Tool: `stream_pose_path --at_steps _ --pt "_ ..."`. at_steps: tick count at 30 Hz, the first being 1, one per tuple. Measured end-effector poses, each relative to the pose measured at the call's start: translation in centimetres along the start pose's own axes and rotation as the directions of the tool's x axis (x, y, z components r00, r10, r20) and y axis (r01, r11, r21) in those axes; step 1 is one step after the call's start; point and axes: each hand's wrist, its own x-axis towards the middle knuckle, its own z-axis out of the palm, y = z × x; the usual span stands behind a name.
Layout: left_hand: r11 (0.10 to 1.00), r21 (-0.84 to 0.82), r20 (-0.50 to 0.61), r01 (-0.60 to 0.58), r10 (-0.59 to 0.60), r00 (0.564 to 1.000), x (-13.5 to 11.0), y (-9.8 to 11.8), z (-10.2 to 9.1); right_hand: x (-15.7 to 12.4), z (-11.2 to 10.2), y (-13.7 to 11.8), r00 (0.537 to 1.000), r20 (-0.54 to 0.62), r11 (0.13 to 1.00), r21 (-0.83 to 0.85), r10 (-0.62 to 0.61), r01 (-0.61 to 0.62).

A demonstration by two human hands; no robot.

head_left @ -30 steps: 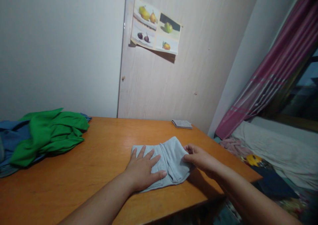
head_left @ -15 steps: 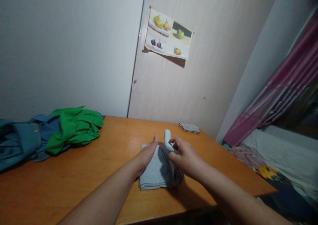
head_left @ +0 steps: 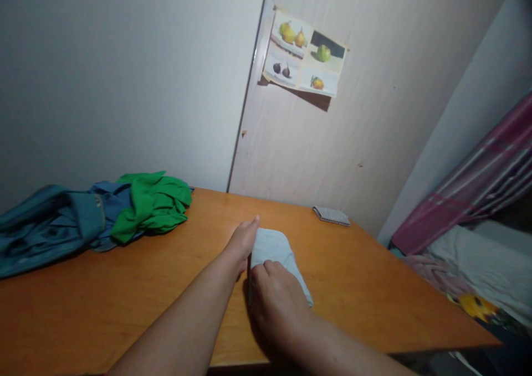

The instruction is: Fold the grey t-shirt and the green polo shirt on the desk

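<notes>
I see: plain pale grey-blue folded cloth | orange-brown tabletop | bright green crumpled fabric | teal and blue crumpled garments | finely dark-and-white-patterned flat folded item | pink curtain, paler bands | fruit-picture paper poster: yellow, green, purple, orange

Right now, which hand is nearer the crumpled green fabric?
Left. The left hand is right of the crumpled green fabric, beside the folded pale-grey cloth; the right hand is farther right, over that cloth.

Bare left grip and right grip, with bare, tapering forearms
</notes>
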Motion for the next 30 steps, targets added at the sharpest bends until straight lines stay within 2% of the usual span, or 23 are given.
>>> stream_pose_path --at_steps 2,6,12,17,20,23,26,30 --pt "0.981 0.18 -0.065 -0.078 0.091 0.994 0.7 -0.7 -0.3 -0.5 0.2 -0.2 1.0 -0.025 1.0 0.01 -0.008 0.008" --pt "0.877 0.449 -0.029 -0.171 0.206 0.978 1.4 -1.8 -0.6 -1.2 0.1 -0.2 0.999 -0.049 0.999 0.044 -0.015 0.017" --pt "0.72 0.669 0.038 -0.187 0.218 0.975 1.8 -1.9 -1.5 -2.5 0.4 1.5 0.996 -0.066 0.995 -0.09 -0.055 0.049" --pt "0.684 0.713 0.058 -0.155 0.162 0.985 1.5 -1.3 -2.0 -5.1 0.1 5.8 0.997 -0.074 0.997 -0.063 0.039 -0.043" --pt "0.706 0.695 0.113 -0.136 0.08 0.99 0.7 -0.9 -1.6 -6.7 -0.3 8.8 0.99 -0.079 0.992 -0.048 0.113 -0.117" --pt "0.754 0.648 0.202 -0.107 -0.034 0.979 -0.3 -0.6 -1.0 -7.6 -1.0 10.6 0.989 -0.048 0.989 -0.023 0.142 -0.143" --pt "0.797 0.6 0.261 -0.076 -0.105 0.96 -0.7 -0.3 -0.7 -7.4 -2.0 10.6 0.989 -0.046 0.99 0.029 0.138 -0.137" --pt "0.814 0.578 0.252 -0.053 -0.116 0.961 -0.3 -0.4 -0.9 -6.0 -2.2 8.6 0.987 -0.128 0.988 0.129 0.096 -0.08"
